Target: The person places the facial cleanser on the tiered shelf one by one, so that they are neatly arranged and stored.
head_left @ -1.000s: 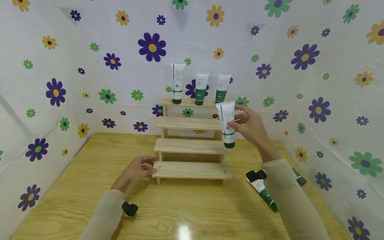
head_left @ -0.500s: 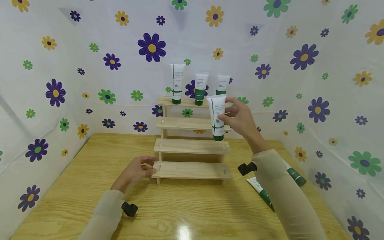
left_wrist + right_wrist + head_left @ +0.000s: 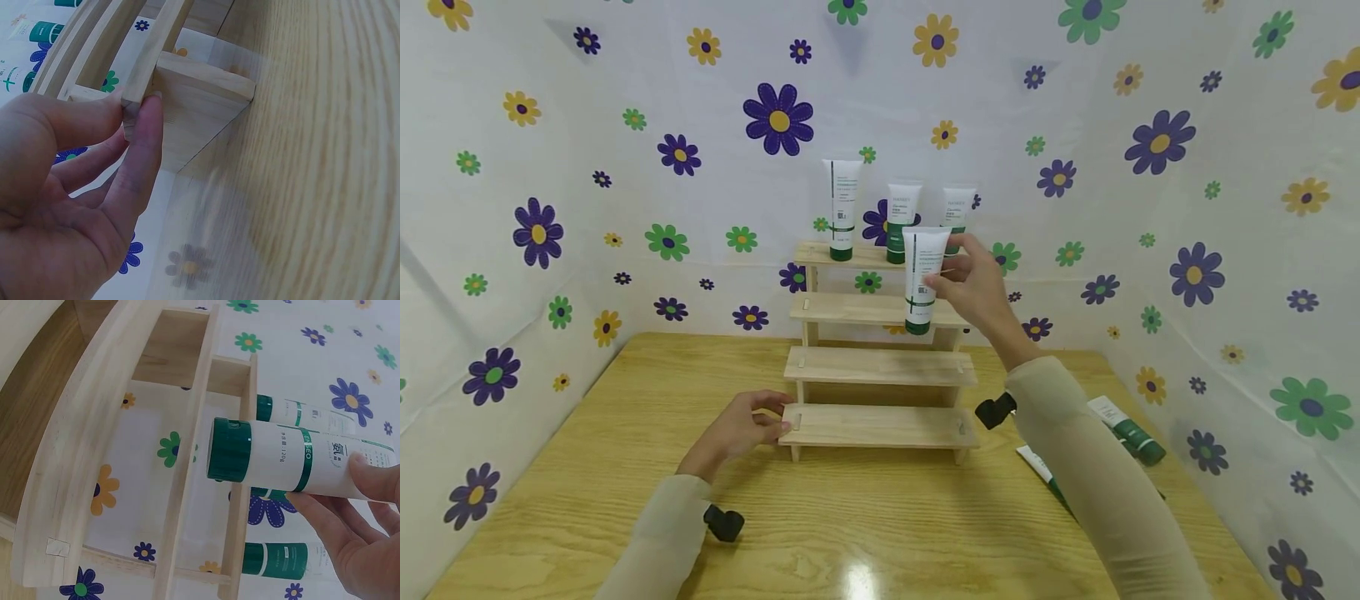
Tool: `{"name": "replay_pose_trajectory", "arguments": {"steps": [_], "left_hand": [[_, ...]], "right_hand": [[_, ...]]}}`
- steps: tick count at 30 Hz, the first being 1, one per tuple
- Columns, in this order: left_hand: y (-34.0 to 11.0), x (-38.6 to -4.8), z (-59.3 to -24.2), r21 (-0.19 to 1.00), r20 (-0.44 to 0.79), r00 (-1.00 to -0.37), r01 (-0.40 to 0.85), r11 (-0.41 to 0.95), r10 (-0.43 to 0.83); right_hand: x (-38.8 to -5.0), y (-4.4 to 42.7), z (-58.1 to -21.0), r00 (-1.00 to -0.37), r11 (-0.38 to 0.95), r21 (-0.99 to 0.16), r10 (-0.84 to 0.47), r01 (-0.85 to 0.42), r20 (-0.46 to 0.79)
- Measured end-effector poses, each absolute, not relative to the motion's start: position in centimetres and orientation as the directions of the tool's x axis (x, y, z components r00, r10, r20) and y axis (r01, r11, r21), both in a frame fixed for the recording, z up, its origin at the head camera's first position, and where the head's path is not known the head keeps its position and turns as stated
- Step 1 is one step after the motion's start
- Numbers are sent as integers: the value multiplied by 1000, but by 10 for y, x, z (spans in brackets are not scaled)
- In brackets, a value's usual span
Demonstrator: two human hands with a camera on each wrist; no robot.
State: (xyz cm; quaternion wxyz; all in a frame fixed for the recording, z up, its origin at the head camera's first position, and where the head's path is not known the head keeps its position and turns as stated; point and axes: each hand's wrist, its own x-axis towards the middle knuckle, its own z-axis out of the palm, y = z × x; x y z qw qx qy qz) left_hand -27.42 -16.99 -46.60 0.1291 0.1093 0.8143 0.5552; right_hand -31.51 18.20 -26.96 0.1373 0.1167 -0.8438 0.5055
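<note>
My right hand (image 3: 977, 283) pinches a white squeeze tube (image 3: 927, 267) between thumb and fingers, its green cap pointing down. The tube hangs in front of the upper tiers of a wooden stepped display stand (image 3: 880, 425). In the right wrist view the held tube (image 3: 290, 456) looks apart from the shelves. My left hand (image 3: 737, 433) grips the left end of the lowest shelf; the left wrist view shows thumb and finger on the board's corner (image 3: 134, 103). Along the top shelf stand a tall white tube (image 3: 844, 204) and two white-and-green tubes (image 3: 902, 208), cap down, the right one partly hidden.
On the table (image 3: 850, 517) to the right lie more tubes (image 3: 1138, 442), some partly hidden by my right sleeve. A flower-patterned cloth (image 3: 662, 67) closes off the back and both sides. Each wrist carries a small black camera (image 3: 725, 523).
My right hand has carried the tube left and slightly up, across the stand's right part toward its middle. My left hand keeps its place on the lowest shelf.
</note>
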Motion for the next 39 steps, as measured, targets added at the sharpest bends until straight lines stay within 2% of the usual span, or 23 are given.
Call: {"name": "replay_pose_trajectory", "arguments": {"steps": [9,24,39], "left_hand": [[-171,-272,-465,931,-96,-943,27,363,317],[-170,-274,-464,921,-100,-942,34,387,321],[-172,-276,-466,924,-77,-937,61,377,341]], "right_hand": [[-328,169,-269,-920,463,-804,-79,-374,383],[-348,140,-275,-939,432,-839,-60,-331,339],[-354,126,-279,-935,426,-837,-67,-343,348]]}}
